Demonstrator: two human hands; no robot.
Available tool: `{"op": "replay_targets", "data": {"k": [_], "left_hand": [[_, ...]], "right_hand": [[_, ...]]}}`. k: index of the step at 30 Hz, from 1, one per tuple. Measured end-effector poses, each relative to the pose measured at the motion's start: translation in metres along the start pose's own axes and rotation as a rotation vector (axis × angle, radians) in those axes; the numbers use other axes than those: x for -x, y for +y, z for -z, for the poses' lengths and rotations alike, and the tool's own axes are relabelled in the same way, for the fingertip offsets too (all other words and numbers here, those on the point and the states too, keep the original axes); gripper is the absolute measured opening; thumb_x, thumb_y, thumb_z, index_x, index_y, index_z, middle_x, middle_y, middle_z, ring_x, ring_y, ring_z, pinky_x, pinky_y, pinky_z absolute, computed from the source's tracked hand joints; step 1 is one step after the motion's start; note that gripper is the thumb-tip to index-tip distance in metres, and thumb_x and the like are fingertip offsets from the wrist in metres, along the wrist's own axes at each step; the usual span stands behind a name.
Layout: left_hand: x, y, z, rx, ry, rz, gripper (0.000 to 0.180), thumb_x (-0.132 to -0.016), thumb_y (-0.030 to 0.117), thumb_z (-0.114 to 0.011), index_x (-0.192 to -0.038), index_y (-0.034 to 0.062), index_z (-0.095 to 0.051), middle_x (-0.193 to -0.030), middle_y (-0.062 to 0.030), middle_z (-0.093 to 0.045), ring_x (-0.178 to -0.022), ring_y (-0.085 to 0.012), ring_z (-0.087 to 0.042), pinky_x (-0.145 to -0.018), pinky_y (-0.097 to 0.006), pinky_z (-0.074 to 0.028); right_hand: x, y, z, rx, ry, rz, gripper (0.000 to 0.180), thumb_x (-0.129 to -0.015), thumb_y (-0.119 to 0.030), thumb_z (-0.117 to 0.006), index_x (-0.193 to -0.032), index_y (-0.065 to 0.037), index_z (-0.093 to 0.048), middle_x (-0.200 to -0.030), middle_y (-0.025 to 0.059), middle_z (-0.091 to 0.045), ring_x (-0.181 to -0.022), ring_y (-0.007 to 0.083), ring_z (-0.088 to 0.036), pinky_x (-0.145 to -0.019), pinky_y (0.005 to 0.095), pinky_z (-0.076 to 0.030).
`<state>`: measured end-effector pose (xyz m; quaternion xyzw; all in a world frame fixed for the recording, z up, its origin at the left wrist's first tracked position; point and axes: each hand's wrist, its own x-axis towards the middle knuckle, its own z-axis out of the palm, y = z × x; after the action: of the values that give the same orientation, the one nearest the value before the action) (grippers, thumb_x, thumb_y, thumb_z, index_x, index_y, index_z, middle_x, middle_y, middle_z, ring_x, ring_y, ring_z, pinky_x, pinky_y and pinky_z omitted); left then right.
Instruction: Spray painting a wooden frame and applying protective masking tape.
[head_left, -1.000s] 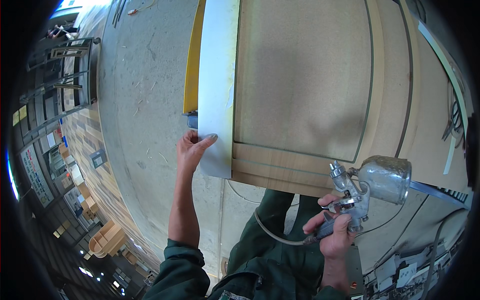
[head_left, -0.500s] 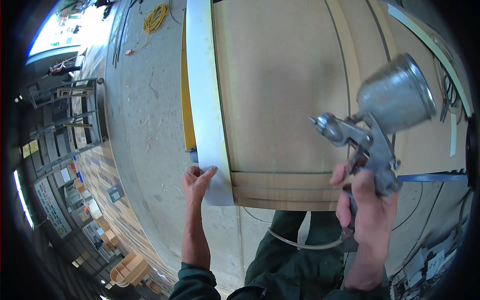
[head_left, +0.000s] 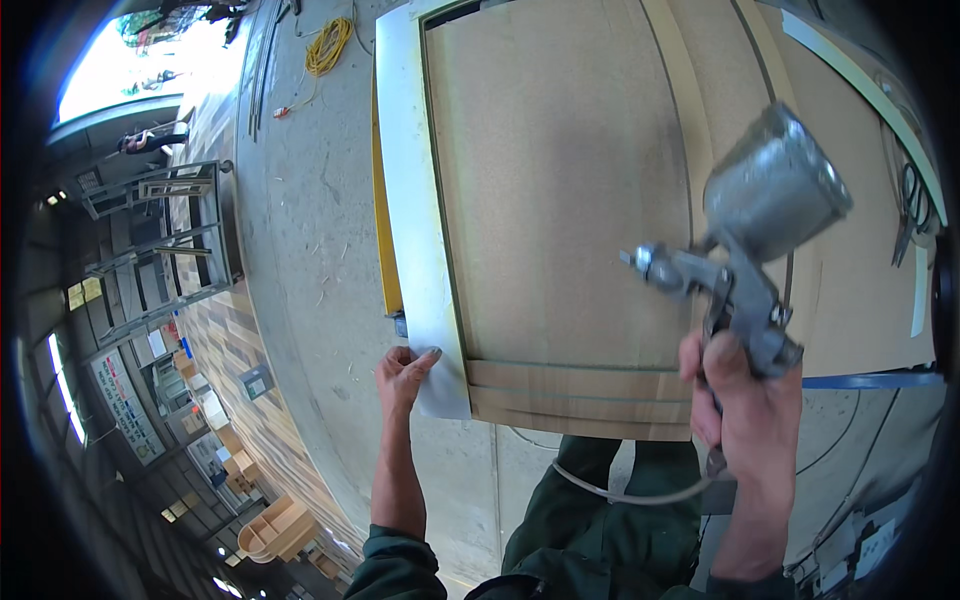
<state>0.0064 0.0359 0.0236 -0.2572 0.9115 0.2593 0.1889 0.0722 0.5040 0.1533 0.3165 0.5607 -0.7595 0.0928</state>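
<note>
- In the head view, the right hand [head_left: 745, 400], at the lower right, is closed around the handle of a spray gun [head_left: 748, 305], right of centre.
- The left hand [head_left: 402, 378], left of lower centre, pinches a white strip [head_left: 414, 200].
- This strip runs beside a brown panel [head_left: 560, 190], upper centre.

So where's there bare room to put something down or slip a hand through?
The middle of the brown board is bare, between the white strip and the spray gun. Concrete floor between the metal trolley and yellow beam looks largely free. Crowded: the board's right side, with scissors and short pale strip.
</note>
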Motion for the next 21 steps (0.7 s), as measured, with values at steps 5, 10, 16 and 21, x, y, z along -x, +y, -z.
{"op": "replay_targets", "data": {"k": [5, 10, 16, 21], "left_hand": [[-0.002, -0.001, 0.002, -0.031, -0.008, 0.013, 0.042, -0.074, 0.033, -0.094, -0.081, -0.0017, -0.07, -0.071, -0.0021, -0.064, -0.065, -0.0112, -0.055, -0.062, -0.029, -0.047], [-0.004, -0.004, 0.0, -0.001, -0.011, 0.004, 0.042, -0.074, 0.032, -0.094, -0.081, -0.0013, -0.07, -0.07, -0.0016, -0.062, -0.065, -0.0112, -0.054, -0.062, -0.029, -0.046], [-0.001, 0.001, -0.003, -0.014, -0.008, 0.082, 0.039, -0.075, 0.027, -0.096, -0.087, -0.0029, -0.074, -0.077, -0.0033, -0.067, -0.069, -0.0123, -0.057, -0.066, -0.03, -0.049], [0.002, 0.004, -0.001, -0.031, 0.033, 0.062, 0.043, -0.073, 0.032, -0.095, -0.084, -0.0018, -0.072, -0.072, -0.0023, -0.065, -0.067, -0.0113, -0.056, -0.064, -0.029, -0.048]], "right_hand": [[0.033, -0.003, 0.027, 0.016, -0.118, -0.2, 0.056, -0.1, -0.052, -0.072, -0.1, 0.003, -0.064, -0.077, 0.0048, -0.064, -0.047, 0.0037, -0.05, -0.043, 0.0223, -0.036], [0.014, -0.01, 0.033, 0.017, -0.179, -0.231, 0.058, -0.1, -0.052, -0.072, -0.102, 0.005, -0.063, -0.076, 0.0051, -0.064, -0.047, 0.0042, -0.049, -0.043, 0.0224, -0.036], [-0.045, -0.022, 0.013, -0.064, -0.033, 0.019, 0.057, -0.101, -0.055, -0.068, -0.091, 0.001, -0.062, -0.077, 0.004, -0.06, -0.044, 0.0046, -0.047, -0.04, 0.023, -0.036], [-0.084, -0.048, 0.001, -0.087, 0.034, 0.134, 0.053, -0.103, -0.052, -0.068, -0.091, -0.001, -0.063, -0.073, 0.0019, -0.059, -0.044, 0.0042, -0.046, -0.04, 0.0237, -0.034]]}}
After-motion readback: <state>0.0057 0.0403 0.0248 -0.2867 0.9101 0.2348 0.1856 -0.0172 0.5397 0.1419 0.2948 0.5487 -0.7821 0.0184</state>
